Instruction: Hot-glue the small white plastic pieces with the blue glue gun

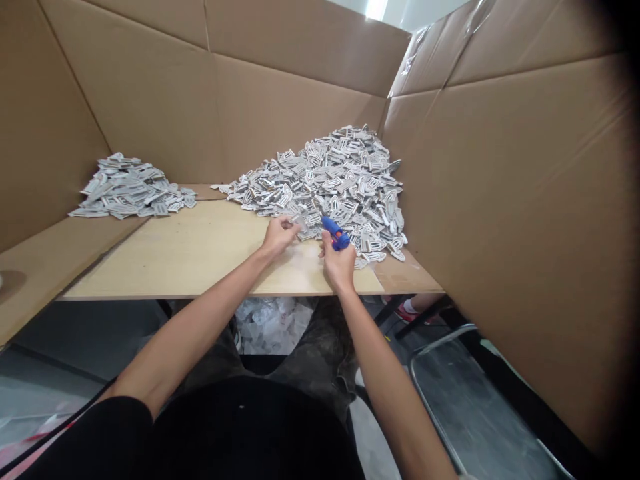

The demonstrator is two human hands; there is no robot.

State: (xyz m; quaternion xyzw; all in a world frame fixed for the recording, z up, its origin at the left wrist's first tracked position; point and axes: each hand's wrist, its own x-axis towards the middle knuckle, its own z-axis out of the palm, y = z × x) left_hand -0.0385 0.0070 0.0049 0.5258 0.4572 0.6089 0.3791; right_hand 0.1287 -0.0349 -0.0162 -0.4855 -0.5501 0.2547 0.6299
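Note:
My left hand (281, 235) is closed, pinching a small grey-white plastic piece (299, 221) at the near edge of the large pile. The piece is blurred, so its exact shape is unclear. In my right hand (339, 261) is a blue hand tool with red parts (336, 233), its blue end pointing up and to the left; the fingers hide part of it and its kind cannot be made out. Just beyond both hands rises a large pile of grey-white slotted plastic pieces (345, 173), which look like buckle parts.
A smaller pile of similar pieces (133, 190) lies at the left on the wooden tabletop (165, 260). Tall cardboard walls (300, 87) enclose the back and sides. Below the table edge, a container holds white plastic scraps (275, 323). A metal-framed chair (480, 393) stands at right, near another person's shoe (407, 315).

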